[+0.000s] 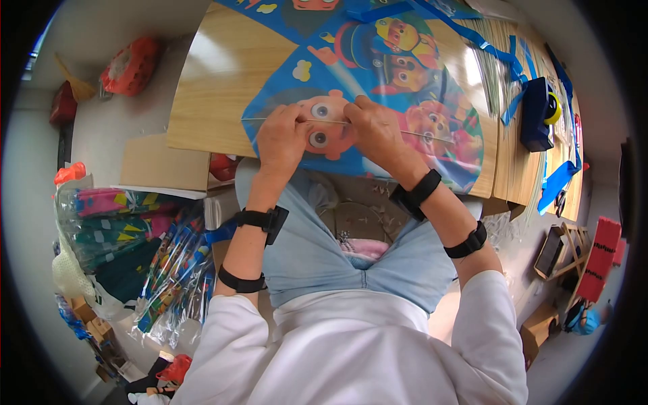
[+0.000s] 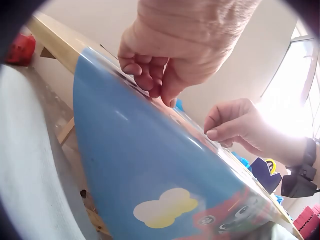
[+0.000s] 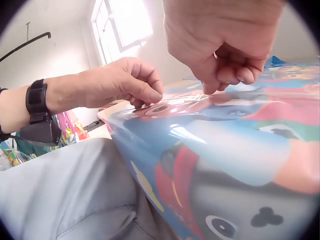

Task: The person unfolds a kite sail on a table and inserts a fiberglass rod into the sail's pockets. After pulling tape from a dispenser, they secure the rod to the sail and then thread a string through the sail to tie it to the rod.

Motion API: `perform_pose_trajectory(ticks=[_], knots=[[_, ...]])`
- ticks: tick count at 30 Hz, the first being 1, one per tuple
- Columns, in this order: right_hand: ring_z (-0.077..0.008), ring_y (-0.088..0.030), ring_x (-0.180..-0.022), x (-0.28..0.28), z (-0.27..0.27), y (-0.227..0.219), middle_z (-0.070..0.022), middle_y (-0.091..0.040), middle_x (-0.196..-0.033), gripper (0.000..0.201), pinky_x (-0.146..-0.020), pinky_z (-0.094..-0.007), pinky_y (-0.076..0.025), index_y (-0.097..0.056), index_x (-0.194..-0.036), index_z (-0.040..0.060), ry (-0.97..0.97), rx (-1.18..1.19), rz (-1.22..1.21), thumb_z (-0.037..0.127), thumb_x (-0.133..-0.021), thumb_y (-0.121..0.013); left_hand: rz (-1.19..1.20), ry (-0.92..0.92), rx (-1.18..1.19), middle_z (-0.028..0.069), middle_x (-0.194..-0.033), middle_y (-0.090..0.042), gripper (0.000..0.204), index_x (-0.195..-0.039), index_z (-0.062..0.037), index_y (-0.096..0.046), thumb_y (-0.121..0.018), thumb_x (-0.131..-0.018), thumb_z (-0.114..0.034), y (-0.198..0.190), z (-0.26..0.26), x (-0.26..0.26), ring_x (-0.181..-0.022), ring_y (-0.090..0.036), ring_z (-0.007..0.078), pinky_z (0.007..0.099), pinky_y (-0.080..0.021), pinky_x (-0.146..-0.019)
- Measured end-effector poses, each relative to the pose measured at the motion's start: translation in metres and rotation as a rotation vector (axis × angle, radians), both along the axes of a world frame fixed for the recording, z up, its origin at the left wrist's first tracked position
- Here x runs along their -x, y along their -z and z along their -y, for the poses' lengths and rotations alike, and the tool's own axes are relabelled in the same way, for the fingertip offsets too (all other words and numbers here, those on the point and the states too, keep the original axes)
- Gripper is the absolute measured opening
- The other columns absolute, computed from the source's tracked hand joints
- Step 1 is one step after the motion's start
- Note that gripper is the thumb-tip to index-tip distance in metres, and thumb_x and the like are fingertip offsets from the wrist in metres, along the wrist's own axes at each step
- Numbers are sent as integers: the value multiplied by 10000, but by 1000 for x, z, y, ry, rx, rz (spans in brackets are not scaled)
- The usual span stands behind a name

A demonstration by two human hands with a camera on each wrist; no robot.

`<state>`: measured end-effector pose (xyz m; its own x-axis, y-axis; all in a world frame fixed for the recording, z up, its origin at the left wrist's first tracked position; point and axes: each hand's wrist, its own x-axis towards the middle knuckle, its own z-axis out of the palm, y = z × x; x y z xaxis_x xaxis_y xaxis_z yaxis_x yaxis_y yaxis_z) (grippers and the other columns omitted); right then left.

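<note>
The left wrist view exposes the cartoon-printed sheet curving over the near edge of the surface, a drop foreshortened in the head view, which instead traces a thin rod across the sheet and out past both hands. A tape dispenser and blue ribbon lie well to the right, while the knuckles cover parts of the rod. Left hand and right hand, fingers curled and tips together, pinch the rod against the sheet.

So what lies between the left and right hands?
A stretch of the printed sheet with a thin stick across it; the head view shows this.
</note>
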<state>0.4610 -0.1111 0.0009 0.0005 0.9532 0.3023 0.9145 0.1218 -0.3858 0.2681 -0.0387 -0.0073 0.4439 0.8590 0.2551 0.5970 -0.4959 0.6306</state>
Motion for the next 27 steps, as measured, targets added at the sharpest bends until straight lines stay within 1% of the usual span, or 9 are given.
perform_pose_trajectory(ticks=[5, 8, 11, 12, 14, 17, 20, 23, 27], knots=[[-346, -663, -797, -8, 8, 4, -149, -615, -875, 137, -642, -442, -535, -618, -837, 37, -13, -34, 25, -5, -719, -676, -24, 23, 11, 111, -831, -650, 172, -892, -29, -647, -774, -788, -77, -1, -3, 1, -722, -621, 277, 373, -496, -673], [-341, -656, -805, -20, 19, -1, -138, -605, -867, 147, -650, -441, -535, -612, -834, 39, -18, -55, 2, -5, -708, -676, -20, -4, 46, 105, -804, -636, 190, -885, -23, -640, -784, -778, -87, -2, -3, 0, -692, -606, 252, 367, -492, -662], [-338, -648, -813, -36, 31, 7, -134, -599, -862, 164, -649, -440, -528, -608, -835, 42, 10, -60, 50, -5, -692, -673, -21, 3, 78, 101, -790, -628, 204, -882, -20, -636, -791, -771, -91, -2, -4, 0, -679, -592, 231, 359, -492, -659], [-337, -647, -815, -41, 36, 5, -133, -599, -863, 167, -646, -443, -524, -609, -835, 42, 22, -51, 52, -3, -687, -672, -33, -9, 91, 86, -791, -627, 200, -880, -18, -636, -793, -777, -90, -1, -5, 1, -671, -573, 203, 339, -492, -654], [-336, -644, -820, -51, 46, 1, -132, -600, -865, 173, -641, -449, -517, -610, -834, 44, 39, -35, 51, 2, -678, -671, -9, -10, 125, 73, -786, -621, 191, -876, -14, -637, -790, -784, -82, 1, -5, 1, -668, -556, 181, 322, -488, -647], [-333, -645, -831, -73, 58, 10, -133, -604, -883, 196, -647, -459, -512, -619, -863, 46, 45, -111, 66, 27, -676, -675, 1, -6, 138, 56, -776, -606, 180, -869, -8, -636, -786, -791, -70, -1, -5, 1, -667, -532, 152, 302, -482, -638], [-340, -646, -840, -88, 73, 8, -129, -609, -902, 204, -656, -468, -511, -632, -908, 64, 106, -112, 104, 54, -710, -678, -1, 0, 151, 45, -770, -597, 175, -865, -4, -636, -785, -794, -62, -3, -5, -1, -668, -519, 138, 295, -478, -633], [-350, -643, -842, -97, 90, -8, -126, -610, -919, 187, -662, -470, -506, -636, -942, 87, 128, -70, -46, 66, -759, -674, -15, -5, 174, 37, -767, -594, 170, -862, -2, -636, -783, -800, -61, -5, -5, -1, -669, -517, 127, 291, -476, -627], [-366, -634, -829, -127, 106, 4, -120, -607, -902, 118, -670, -478, -503, -631, -926, 85, 204, -9, -36, 61, -813, -657, -23, -29, 212, 28, -760, -590, 166, -858, -1, -638, -781, -805, -63, -4, -6, -1, -669, -512, 115, 281, -470, -613]])
